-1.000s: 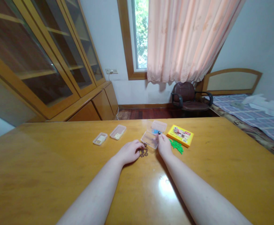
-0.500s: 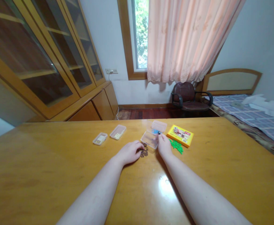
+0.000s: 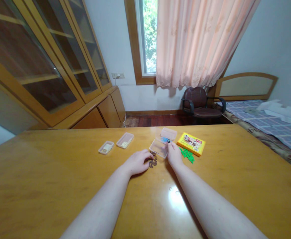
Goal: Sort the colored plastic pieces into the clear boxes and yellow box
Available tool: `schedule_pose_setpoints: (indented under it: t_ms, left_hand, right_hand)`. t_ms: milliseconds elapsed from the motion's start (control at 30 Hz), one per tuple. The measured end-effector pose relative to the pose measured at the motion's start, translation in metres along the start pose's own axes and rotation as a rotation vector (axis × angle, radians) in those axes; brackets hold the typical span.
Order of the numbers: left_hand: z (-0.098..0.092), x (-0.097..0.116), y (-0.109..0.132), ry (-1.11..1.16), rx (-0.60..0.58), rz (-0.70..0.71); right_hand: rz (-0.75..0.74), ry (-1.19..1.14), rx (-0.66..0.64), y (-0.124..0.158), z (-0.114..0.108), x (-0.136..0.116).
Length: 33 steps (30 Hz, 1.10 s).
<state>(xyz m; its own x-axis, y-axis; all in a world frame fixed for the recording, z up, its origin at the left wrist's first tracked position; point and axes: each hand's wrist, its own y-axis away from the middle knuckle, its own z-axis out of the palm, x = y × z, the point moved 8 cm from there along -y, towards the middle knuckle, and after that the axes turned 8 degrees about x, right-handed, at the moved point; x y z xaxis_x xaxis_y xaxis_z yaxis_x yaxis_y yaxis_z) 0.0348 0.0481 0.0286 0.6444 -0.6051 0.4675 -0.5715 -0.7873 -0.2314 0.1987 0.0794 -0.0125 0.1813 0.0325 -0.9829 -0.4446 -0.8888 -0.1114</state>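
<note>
Small brown pieces (image 3: 153,163) lie in a loose heap on the table. My left hand (image 3: 138,162) rests at their left side, its fingers curled in and closed on some of them; the fingertips are partly hidden. With my right hand (image 3: 174,154) I grip the right side of a clear plastic box (image 3: 157,148), which stands open just behind the heap. A round black thing (image 3: 168,141) shows at the fingers of that hand; I cannot tell what it is. Blue pieces (image 3: 164,139) lie by the box's raised lid (image 3: 169,133).
Green pieces (image 3: 187,155) lie right of my right hand, beside a yellow box (image 3: 191,144) with a printed lid. Two clear boxes, one with pale pieces (image 3: 125,140) and a smaller one (image 3: 106,147), stand to the left. Beyond the wooden table (image 3: 60,186) is an armchair (image 3: 197,101).
The brown pieces under my left fingers have shifted slightly. Both hands stay almost where they were, and the right still grips the clear box.
</note>
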Motion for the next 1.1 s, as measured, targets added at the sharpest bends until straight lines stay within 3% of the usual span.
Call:
schedule_pose_setpoints:
  t_ms: [733,900,1000,1100]
  left_hand:
    - [-0.003,0.001,-0.001,-0.007,0.023,-0.055]
    - [-0.019,0.000,-0.001,-0.003,0.194,-0.042]
    - [-0.028,-0.011,0.000,-0.006,0.323,-0.118]
    - [-0.026,-0.018,0.000,0.016,0.344,-0.157]
  right_hand:
    - [-0.007,-0.003,0.003,-0.003,0.001,0.005]
    - [0.008,-0.072,-0.004,-0.001,0.003,0.003]
    - [0.015,-0.186,-0.095,0.006,0.013,-0.001]
    - [-0.046,-0.171,-0.186,0.013,0.021,-0.007]
